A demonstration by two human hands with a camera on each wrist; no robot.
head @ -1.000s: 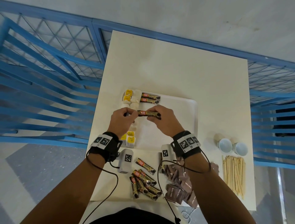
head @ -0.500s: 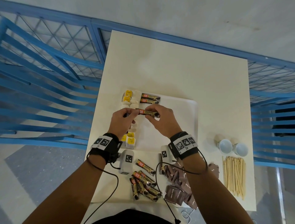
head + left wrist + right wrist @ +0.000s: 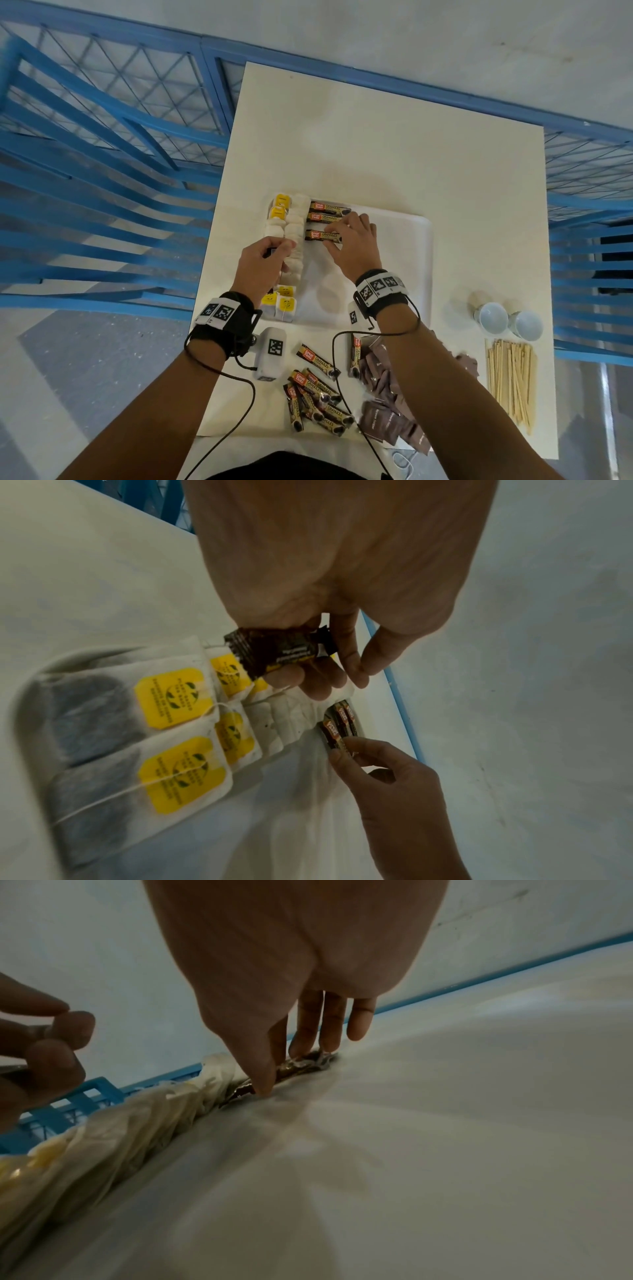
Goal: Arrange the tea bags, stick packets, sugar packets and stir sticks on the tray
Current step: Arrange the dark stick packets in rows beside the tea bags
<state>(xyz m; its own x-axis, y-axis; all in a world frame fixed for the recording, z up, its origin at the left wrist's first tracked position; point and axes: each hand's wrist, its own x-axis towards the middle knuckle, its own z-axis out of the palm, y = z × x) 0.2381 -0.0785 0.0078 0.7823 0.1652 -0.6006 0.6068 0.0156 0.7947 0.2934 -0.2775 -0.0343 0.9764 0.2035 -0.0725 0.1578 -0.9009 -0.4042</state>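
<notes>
Brown foil stick packets point(image 3: 329, 209) lie in a short column on the white tray point(image 3: 404, 260), just right of a double row of tea bags point(image 3: 291, 240) with yellow tags that runs along the tray's left edge. Two packets sit side by side at the far end, and a third stick packet point(image 3: 322, 235) lies just nearer. The right hand point(image 3: 352, 250) rests on that third packet, fingers point(image 3: 310, 1031) extended and thumb tip down on the tray, pressing it flat rather than gripping it. The left hand point(image 3: 260, 267) hovers over the tea bags with fingers curled around another stick packet point(image 3: 274, 653), pinched against the palm.

On the cream table point(image 3: 376, 137), nearer than the tray, a loose pile of stick packets point(image 3: 317, 394) lies beside a heap of brown sugar packets point(image 3: 387, 404). Wooden stir sticks point(image 3: 510, 380) lie in a bundle at the right, with two paper cups point(image 3: 507, 318) on their sides just beyond them. Both wrists wear black straps with printed square markers, and thin black cables trail down from them. Blue metal railing point(image 3: 102, 144) borders the table on the left and far sides.
</notes>
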